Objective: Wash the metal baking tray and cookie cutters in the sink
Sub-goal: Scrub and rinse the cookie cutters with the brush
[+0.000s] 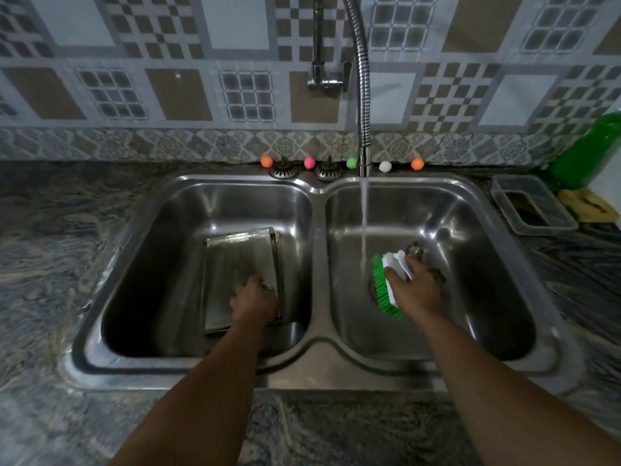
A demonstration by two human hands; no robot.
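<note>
The double sink is set in a marbled worktop, and water runs from the tap into the right basin. The metal baking tray leans in the left basin. I judge the washing mid-way at best: no suds or drying rack show, so whether the tray is scrubbed yet cannot be told. Both forearms reach forward into the basins. The left hand has its grip curled over the tray's near right edge. The right hand grasps a green-bristled brush beside the stream; a cookie cutter lies just beyond its fingers.
</note>
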